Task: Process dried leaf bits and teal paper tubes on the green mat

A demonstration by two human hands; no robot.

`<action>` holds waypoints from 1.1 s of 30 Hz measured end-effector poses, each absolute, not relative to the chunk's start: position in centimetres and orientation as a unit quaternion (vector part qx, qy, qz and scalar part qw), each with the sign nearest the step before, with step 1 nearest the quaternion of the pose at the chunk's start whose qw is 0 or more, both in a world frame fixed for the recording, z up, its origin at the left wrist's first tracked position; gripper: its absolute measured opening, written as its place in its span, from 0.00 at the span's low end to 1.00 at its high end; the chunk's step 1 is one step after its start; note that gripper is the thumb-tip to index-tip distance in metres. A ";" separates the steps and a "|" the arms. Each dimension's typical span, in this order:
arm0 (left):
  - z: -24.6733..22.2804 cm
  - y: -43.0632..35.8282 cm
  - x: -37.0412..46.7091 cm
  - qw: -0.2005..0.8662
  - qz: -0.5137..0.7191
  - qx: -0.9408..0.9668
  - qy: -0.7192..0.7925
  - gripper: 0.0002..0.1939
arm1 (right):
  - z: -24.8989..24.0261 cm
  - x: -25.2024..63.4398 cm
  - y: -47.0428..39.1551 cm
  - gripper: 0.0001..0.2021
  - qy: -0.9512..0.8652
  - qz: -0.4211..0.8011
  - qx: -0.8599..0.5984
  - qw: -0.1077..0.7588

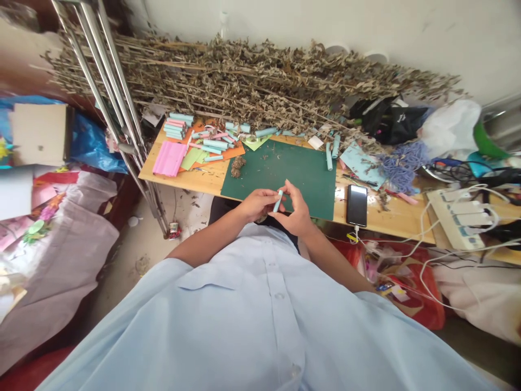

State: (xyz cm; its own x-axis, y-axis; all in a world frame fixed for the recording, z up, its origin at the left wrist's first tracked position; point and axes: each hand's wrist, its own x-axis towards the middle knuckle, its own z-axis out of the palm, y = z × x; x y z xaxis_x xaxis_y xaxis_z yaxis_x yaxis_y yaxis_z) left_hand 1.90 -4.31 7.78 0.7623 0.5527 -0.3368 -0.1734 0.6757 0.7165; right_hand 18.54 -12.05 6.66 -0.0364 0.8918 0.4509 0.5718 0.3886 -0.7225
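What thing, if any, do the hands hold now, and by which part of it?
A small blue roll in the left hand, apparently held by its side near the far end; whether the right hand also grips it cannot be told.

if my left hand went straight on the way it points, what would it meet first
Past the blue roll at the fingers, the left hand would likely meet the right hand first, though depth is unclear from this one view.
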 end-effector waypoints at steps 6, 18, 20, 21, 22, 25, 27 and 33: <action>6.7 -5.1 2.0 0.856 0.168 0.379 0.310 0.33 | 4.9 18.7 -13.6 0.47 -0.665 0.213 -0.532 0.479; 5.3 -4.2 1.4 0.332 -0.013 0.937 0.111 0.38 | 1.0 29.1 -12.6 0.54 -0.424 0.295 -0.577 0.633; 5.0 -2.9 1.4 0.277 -0.062 0.954 0.092 0.40 | 0.7 29.6 -12.2 0.55 -0.394 0.318 -0.576 0.643; 5.0 -2.2 1.4 0.255 -0.072 0.960 0.089 0.41 | 0.5 29.8 -11.9 0.55 -0.387 0.324 -0.572 0.646; 4.9 -1.3 1.3 0.235 -0.073 0.965 0.093 0.41 | 0.4 29.9 -11.7 0.55 -0.383 0.331 -0.569 0.648; 5.0 1.5 1.3 0.194 -0.069 0.974 0.095 0.42 | 0.0 30.2 -11.2 0.54 -0.377 0.348 -0.560 0.650; 5.1 3.1 1.8 0.172 -0.056 0.976 0.118 0.42 | -0.1 30.2 -11.0 0.54 -0.372 0.351 -0.559 0.653; 4.1 1.6 7.6 0.138 0.017 0.983 0.123 0.45 | 0.0 29.9 -11.4 0.53 -0.340 0.330 -0.554 0.685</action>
State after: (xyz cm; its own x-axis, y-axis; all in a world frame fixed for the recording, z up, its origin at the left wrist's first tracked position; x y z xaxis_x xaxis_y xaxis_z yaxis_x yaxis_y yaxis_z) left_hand 7.57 1.59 4.05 0.9691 0.2467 -0.0015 0.2375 -0.9313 0.2760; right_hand 29.88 -11.38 0.00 0.5508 0.8286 0.1003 -0.0752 0.1690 -0.9827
